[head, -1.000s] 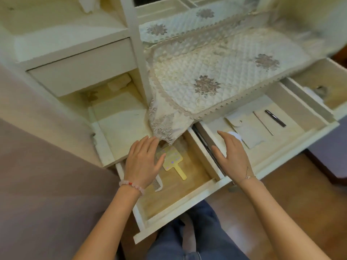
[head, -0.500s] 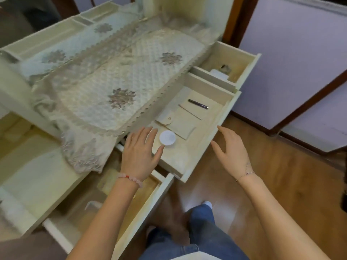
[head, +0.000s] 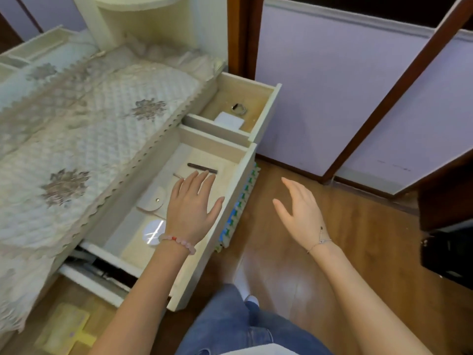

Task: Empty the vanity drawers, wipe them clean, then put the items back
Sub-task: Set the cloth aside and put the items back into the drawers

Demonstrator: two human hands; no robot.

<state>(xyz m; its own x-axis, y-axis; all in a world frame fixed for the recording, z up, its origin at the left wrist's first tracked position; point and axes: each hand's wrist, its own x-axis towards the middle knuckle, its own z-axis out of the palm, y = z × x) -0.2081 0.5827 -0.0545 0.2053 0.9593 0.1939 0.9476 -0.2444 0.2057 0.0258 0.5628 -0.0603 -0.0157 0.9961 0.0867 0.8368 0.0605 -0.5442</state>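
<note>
The middle vanity drawer [head: 230, 201] is pulled out. In it lie a dark pen [head: 197, 166], a cream snap pouch [head: 153, 198] and a round white lid [head: 153, 231]. My left hand [head: 192, 203] hovers flat over this drawer with fingers spread, its fingertips near the pen, holding nothing. My right hand [head: 299, 208] is open in the air over the wooden floor, right of the drawer front. The far right drawer [head: 266, 108] is open too and holds a metal ring [head: 239, 108] and a white pad [head: 229, 120]. A lower left drawer shows a yellow hand mirror [head: 64, 326].
A quilted lace-edged cloth [head: 89, 129] covers the vanity top and hangs over its front. Lilac panels with dark wood frames [head: 358, 98] stand to the right. A black object [head: 448, 254] sits on the floor at far right. My jeans-clad legs [head: 243, 324] are below.
My view has swung right, from the left drawer to the middle and right drawers. My left hand moved along the middle drawer toward the pen. My right hand moved off the drawer front over the floor.
</note>
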